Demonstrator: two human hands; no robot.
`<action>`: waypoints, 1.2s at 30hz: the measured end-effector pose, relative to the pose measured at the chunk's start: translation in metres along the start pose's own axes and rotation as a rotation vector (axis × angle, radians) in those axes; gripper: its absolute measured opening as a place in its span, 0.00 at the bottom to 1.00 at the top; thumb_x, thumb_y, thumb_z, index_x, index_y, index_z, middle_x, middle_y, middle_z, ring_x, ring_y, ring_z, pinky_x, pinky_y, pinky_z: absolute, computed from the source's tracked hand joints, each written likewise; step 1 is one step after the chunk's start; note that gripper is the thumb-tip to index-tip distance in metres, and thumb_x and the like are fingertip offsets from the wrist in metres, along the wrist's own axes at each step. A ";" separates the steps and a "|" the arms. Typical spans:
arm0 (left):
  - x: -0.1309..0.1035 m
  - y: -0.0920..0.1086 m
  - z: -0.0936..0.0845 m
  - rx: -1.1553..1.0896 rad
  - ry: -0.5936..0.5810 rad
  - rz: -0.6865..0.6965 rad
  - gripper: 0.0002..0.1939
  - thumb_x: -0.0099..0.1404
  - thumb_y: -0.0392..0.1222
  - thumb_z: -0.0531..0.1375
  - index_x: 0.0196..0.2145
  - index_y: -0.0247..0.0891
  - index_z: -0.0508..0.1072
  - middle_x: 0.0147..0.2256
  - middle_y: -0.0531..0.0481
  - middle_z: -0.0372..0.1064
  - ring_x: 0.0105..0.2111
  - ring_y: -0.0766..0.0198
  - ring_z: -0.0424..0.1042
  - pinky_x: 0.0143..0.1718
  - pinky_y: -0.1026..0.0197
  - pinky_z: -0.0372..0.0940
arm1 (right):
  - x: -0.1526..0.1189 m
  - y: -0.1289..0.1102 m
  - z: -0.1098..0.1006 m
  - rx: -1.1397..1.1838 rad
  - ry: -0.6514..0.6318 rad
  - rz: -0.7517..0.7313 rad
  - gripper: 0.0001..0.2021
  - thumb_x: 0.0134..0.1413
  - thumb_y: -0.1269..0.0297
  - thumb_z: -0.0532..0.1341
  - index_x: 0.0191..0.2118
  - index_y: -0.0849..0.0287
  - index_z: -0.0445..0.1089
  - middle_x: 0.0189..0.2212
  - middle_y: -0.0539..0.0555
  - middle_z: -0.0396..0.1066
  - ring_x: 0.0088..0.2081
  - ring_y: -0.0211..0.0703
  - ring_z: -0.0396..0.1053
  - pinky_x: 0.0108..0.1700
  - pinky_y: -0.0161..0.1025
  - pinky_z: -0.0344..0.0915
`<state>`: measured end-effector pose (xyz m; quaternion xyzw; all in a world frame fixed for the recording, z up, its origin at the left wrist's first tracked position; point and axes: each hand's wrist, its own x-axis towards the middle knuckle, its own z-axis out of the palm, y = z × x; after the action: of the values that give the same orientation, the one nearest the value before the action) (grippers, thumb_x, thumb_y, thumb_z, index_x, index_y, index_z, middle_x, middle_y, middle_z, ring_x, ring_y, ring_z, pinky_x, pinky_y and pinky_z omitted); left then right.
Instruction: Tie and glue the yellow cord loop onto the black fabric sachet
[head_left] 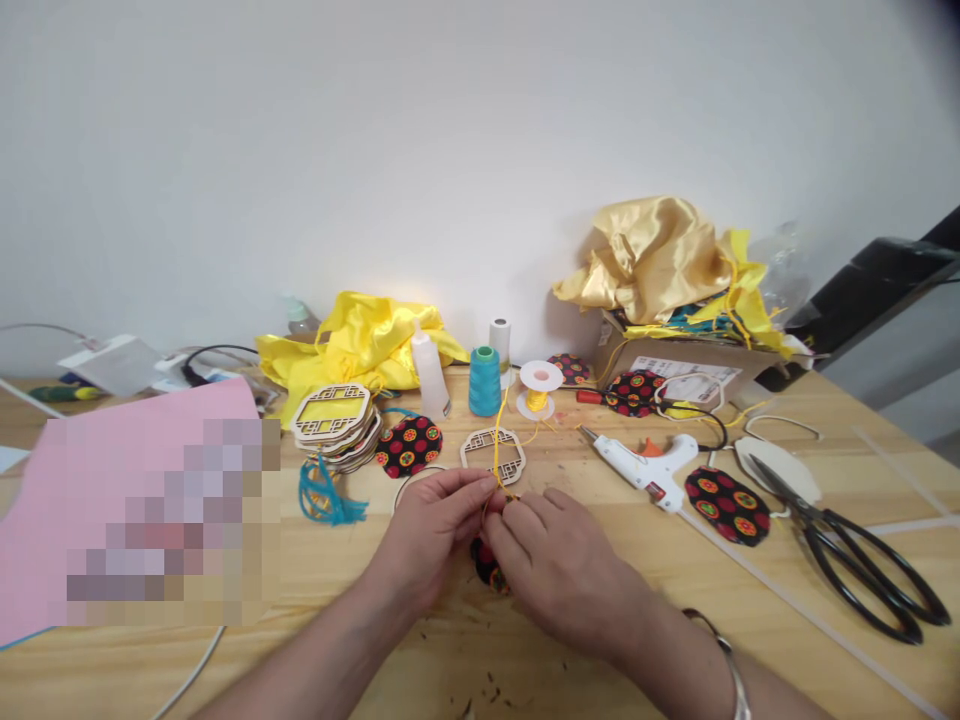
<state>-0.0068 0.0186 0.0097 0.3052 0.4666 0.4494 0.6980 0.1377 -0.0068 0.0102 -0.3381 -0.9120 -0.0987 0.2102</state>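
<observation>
My left hand (442,520) and my right hand (555,560) meet at the middle of the table, fingers pinched close together. Between them runs a thin yellow cord (497,440), which rises from the left fingertips toward the spools. Under the right fingers a black patterned fabric piece (487,568) with red and orange flowers shows in part; the rest is covered by my hands. Just beyond my fingertips lies a cut-out wooden lattice frame (491,450). What the right fingertips pinch is mostly hidden, though cord seems to pass into them.
Behind stand a blue thread cone (485,385), a yellow cord spool (538,390) and a glue bottle (429,375). Stacked lattice frames (334,415) and a blue tassel (326,495) lie left. On the right are a glue gun (645,465), black scissors (855,550) and a cardboard box (705,375) with fabric.
</observation>
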 end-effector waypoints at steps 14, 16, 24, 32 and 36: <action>-0.004 0.000 0.003 0.185 -0.115 0.069 0.06 0.53 0.38 0.62 0.24 0.32 0.75 0.15 0.56 0.62 0.15 0.76 0.52 0.18 0.69 0.45 | 0.014 0.021 0.007 1.339 0.009 0.954 0.09 0.47 0.60 0.60 0.28 0.62 0.66 0.22 0.49 0.66 0.25 0.34 0.62 0.28 0.32 0.59; -0.005 0.000 0.004 0.214 -0.102 0.061 0.06 0.52 0.38 0.61 0.23 0.32 0.75 0.13 0.58 0.58 0.15 0.75 0.51 0.18 0.69 0.46 | 0.013 0.021 0.007 1.258 0.023 0.951 0.09 0.45 0.62 0.61 0.24 0.62 0.65 0.20 0.47 0.63 0.23 0.33 0.59 0.26 0.31 0.57; -0.007 0.001 0.006 0.284 -0.096 0.048 0.08 0.51 0.40 0.62 0.20 0.33 0.72 0.14 0.59 0.54 0.15 0.74 0.49 0.17 0.69 0.44 | 0.009 0.024 0.011 1.069 0.041 0.898 0.09 0.47 0.64 0.59 0.22 0.61 0.63 0.18 0.46 0.60 0.23 0.33 0.57 0.24 0.30 0.54; -0.010 0.002 0.006 0.308 -0.126 0.023 0.08 0.50 0.41 0.63 0.19 0.34 0.72 0.14 0.59 0.56 0.15 0.74 0.49 0.18 0.68 0.43 | 0.010 0.043 0.002 0.973 0.133 0.951 0.10 0.45 0.62 0.60 0.19 0.60 0.62 0.17 0.45 0.59 0.22 0.33 0.55 0.25 0.32 0.53; -0.010 0.001 0.007 0.330 -0.144 0.008 0.09 0.50 0.43 0.63 0.21 0.33 0.72 0.14 0.57 0.58 0.16 0.74 0.50 0.18 0.68 0.43 | 0.008 0.058 0.000 0.994 0.227 1.036 0.12 0.43 0.61 0.61 0.18 0.60 0.61 0.16 0.45 0.56 0.21 0.32 0.52 0.23 0.32 0.50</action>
<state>-0.0026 0.0099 0.0168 0.4487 0.4816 0.3467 0.6682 0.1701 0.0414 0.0160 -0.5789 -0.5446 0.4052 0.4519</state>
